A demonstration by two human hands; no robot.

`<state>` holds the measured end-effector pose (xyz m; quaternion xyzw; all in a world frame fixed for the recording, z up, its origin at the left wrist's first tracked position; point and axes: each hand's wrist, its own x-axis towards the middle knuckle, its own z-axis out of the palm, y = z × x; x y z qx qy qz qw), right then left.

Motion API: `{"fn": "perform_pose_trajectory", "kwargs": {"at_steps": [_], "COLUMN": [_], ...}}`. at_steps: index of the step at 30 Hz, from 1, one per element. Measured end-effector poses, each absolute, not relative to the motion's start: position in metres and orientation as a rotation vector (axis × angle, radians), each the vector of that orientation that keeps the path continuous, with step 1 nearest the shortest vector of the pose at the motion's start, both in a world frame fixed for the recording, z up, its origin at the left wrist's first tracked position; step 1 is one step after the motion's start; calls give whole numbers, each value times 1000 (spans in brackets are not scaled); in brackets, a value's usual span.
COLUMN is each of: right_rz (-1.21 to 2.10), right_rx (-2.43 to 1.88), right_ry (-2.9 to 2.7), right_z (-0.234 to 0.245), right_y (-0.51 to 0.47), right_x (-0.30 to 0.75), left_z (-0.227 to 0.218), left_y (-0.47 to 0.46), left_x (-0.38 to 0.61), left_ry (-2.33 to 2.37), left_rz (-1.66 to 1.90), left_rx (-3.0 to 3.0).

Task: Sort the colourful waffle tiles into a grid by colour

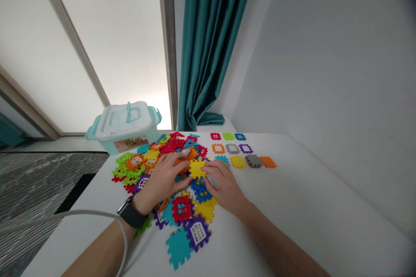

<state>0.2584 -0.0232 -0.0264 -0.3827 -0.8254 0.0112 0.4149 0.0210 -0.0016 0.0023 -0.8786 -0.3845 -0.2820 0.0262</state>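
Note:
A yellow square tile with toothed edges (197,168) is held by its right side in the thumb and fingers of my right hand (224,185). My left hand (165,176) rests over the pile of coloured interlocking tiles, its thumb and fingers apart, their tips close to the yellow tile's left edge. Whether they touch it I cannot tell. Blue tiles (200,191) lie just below the yellow one. Nearer me are a red window tile (182,208), a purple tile with a white window (197,233) and a turquoise tile (179,246).
Right of the pile, tiles lie in rows, among them a grey stack (253,161) and an orange tile (268,162). A lidded plastic box (126,125) stands at the back left of the white table (260,233). A pale cable (87,212) crosses my left forearm.

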Motion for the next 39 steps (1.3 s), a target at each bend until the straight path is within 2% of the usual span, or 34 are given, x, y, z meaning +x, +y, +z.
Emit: {"fn": "perform_pose_trajectory", "kwargs": {"at_steps": [8,23,35,39], "right_rz": [34,-19,-77,13], "right_rx": [-954,-867,-845,-876], "right_ry": [-2033,-2086,-2000,-1923], "right_z": [-21,-20,-21,-21], "right_y": [-24,-22,-20,-22], "right_x": [261,266,269,262], "left_z": [1,-4,3,5], "left_y": [1,2,-2,-2], "left_x": [16,16,25,28], "left_ry": [-1163,-1123,-1255,-1268], "left_rz": [-988,-966,-1357,-1408], "left_rx": [-2701,-2780,-3127,-3147]}}
